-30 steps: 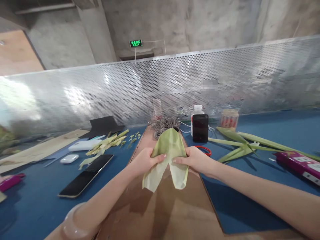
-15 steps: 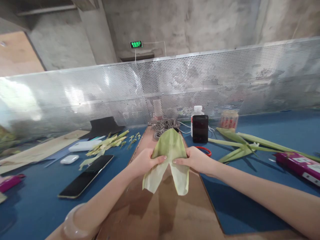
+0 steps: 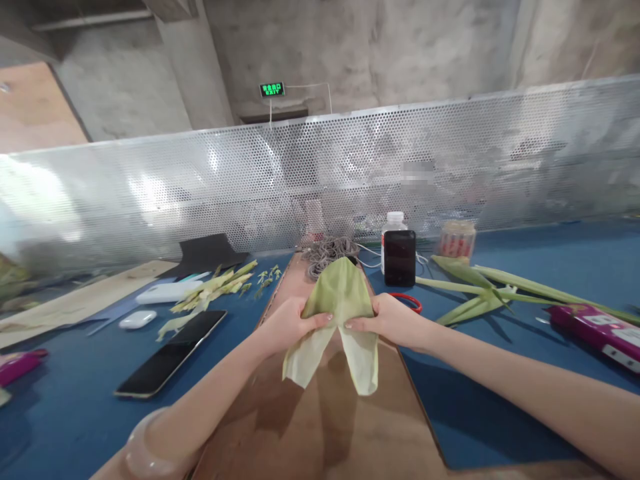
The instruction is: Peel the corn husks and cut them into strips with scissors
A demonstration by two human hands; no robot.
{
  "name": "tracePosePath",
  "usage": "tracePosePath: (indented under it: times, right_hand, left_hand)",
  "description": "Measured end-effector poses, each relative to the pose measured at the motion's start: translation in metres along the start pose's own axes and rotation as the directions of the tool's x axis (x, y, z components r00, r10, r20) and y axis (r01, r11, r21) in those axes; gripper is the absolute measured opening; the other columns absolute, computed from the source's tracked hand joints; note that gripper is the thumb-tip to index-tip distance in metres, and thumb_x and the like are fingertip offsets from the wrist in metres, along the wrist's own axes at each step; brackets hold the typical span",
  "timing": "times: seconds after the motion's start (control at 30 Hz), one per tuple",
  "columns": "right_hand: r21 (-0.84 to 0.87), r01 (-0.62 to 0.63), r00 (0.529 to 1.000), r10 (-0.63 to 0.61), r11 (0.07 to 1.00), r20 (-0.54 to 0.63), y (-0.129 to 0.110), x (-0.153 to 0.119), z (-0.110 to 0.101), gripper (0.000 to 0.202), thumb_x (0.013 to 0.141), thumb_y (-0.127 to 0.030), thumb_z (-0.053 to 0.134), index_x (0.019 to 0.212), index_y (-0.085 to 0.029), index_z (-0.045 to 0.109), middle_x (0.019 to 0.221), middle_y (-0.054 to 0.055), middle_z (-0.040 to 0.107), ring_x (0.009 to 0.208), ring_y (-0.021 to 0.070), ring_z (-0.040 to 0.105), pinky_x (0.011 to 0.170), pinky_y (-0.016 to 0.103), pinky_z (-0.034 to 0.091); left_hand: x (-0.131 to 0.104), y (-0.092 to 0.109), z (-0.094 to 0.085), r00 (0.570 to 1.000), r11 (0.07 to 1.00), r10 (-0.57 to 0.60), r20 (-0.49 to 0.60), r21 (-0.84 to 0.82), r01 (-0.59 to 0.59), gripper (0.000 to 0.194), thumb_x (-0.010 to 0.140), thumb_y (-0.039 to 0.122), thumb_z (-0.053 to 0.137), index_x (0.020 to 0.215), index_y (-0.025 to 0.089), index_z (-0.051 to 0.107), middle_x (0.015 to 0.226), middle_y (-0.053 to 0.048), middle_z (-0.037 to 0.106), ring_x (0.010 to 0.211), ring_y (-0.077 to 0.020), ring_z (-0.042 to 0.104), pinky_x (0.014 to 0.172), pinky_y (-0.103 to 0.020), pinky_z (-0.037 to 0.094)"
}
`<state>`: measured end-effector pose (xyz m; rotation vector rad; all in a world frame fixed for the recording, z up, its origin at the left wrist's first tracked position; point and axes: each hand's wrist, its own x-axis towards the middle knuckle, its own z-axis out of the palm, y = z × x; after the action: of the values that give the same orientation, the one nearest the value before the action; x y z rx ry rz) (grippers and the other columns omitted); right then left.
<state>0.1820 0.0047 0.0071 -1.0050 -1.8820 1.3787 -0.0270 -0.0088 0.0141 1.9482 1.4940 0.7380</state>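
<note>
A pale green corn husk (image 3: 341,283), split into two whitish flaps at its lower end, is held up over a brown cardboard sheet (image 3: 300,440). My left hand (image 3: 293,325) pinches its left side, thumb on the near face and fingers hidden behind. On the right side, my right hand (image 3: 395,321) grips it the same way, the two thumb tips close together at the top of the split. A tangle of grey cord (image 3: 327,253) lies just beyond the husk.
Left on the blue tabletop are a phone (image 3: 173,353), a white case (image 3: 138,320) and husk scraps (image 3: 220,287). To the right stand a black device (image 3: 400,259) and a jar (image 3: 457,241), near red-handled scissors (image 3: 407,300), long leaves (image 3: 480,293) and a purple packet (image 3: 595,333). Perforated metal panel (image 3: 350,173) behind.
Both hands keep nearly the same place and grip on the husk. Its two lower flaps have shifted very slightly.
</note>
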Motion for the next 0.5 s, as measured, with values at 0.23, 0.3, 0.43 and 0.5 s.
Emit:
tracePosePath:
  times: [0.23, 0.3, 0.43, 0.5]
  right_hand:
    - [-0.121, -0.030, 0.999, 0.032, 0.992, 0.012, -0.0020, -0.0052, -0.0027, 0.031, 0.062, -0.041, 0.066, 0.072, -0.012, 0.067, 0.070, 0.002, 0.065, 0.062, 0.0159, 0.058, 0.055, 0.024, 0.043]
    - [-0.058, -0.006, 0.998, 0.009, 0.998, 0.059, -0.0023, -0.0060, -0.0013, 0.031, 0.062, -0.040, 0.067, 0.078, -0.014, 0.067, 0.079, 0.003, 0.067, 0.072, 0.0185, 0.060, 0.063, 0.026, 0.046]
    - [0.111, 0.031, 0.997, -0.039, 0.993, 0.071, -0.0017, -0.0045, 0.0003, 0.039, 0.066, -0.044, 0.064, 0.092, -0.015, 0.065, 0.085, 0.005, 0.067, 0.084, 0.0213, 0.061, 0.073, 0.031, 0.047]
    - [0.125, 0.017, 0.999, -0.022, 0.992, 0.041, -0.0011, -0.0034, -0.0005, 0.040, 0.067, -0.044, 0.063, 0.092, -0.014, 0.064, 0.083, 0.006, 0.067, 0.082, 0.0217, 0.061, 0.073, 0.032, 0.048]
  left_hand:
    - [0.0001, -0.0024, -0.0004, 0.994, 0.997, 0.043, 0.098, -0.071, -0.036, 0.035, 0.068, 0.048, 0.055, 0.062, 0.014, 0.051, 0.055, 0.003, 0.043, 0.050, -0.0092, 0.037, 0.047, -0.023, 0.026]
    - [-0.0007, -0.0042, 0.0008, 0.997, 0.998, 0.027, 0.070, -0.053, -0.023, 0.038, 0.065, 0.050, 0.058, 0.058, 0.014, 0.048, 0.051, 0.005, 0.037, 0.048, -0.0081, 0.032, 0.045, -0.023, 0.023]
    - [-0.0027, -0.0048, 0.0015, 0.998, 0.994, -0.014, 0.068, -0.112, 0.021, 0.041, 0.061, 0.052, 0.061, 0.065, 0.012, 0.053, 0.053, 0.003, 0.043, 0.049, -0.0092, 0.037, 0.045, -0.023, 0.025]
    - [-0.0035, -0.0023, 0.0012, 0.994, 0.982, -0.002, 0.107, -0.185, 0.022, 0.040, 0.063, 0.051, 0.061, 0.070, 0.011, 0.057, 0.058, 0.001, 0.050, 0.053, -0.0110, 0.043, 0.048, -0.023, 0.030]
